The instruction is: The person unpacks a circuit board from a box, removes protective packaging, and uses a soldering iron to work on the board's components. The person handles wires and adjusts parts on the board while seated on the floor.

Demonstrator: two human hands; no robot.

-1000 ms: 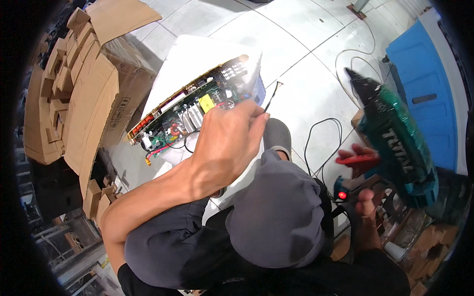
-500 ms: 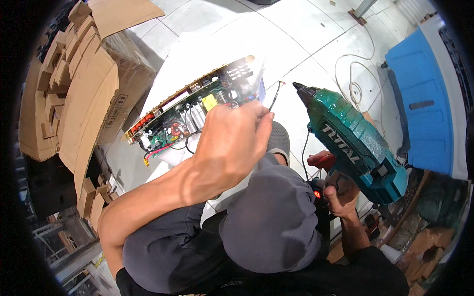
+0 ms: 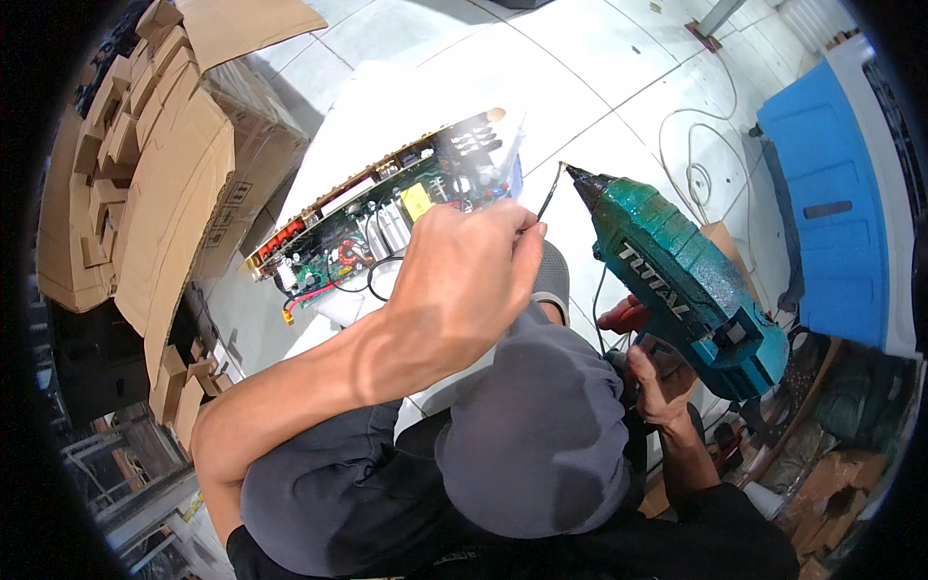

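My left hand (image 3: 464, 280) is closed, pinching a thin dark wire (image 3: 548, 200) between thumb and fingers. The wire slants up and away, its pale tip close to the black nozzle of a teal glue gun (image 3: 686, 280); whether they touch I cannot tell. My right hand (image 3: 662, 382) is wrapped round the gun's handle, with red at the trigger. Behind my left hand stands an open electronics board (image 3: 338, 232) with coils, silver heat sinks, a yellow block and red parts along one edge. A black wire loops from it by my wrist, and my hand hides part of it.
A large open cardboard box (image 3: 227, 184) with cardboard dividers stands on the left. At the right is a blue plastic panel (image 3: 822, 203), and a pale cable (image 3: 696, 184) lies coiled on the white tiled floor (image 3: 580, 58). My knee (image 3: 532, 435) is between my arms.
The glue gun has moved left, its nozzle coming up to the wire's tip. My left hand and the wire have shifted slightly right.
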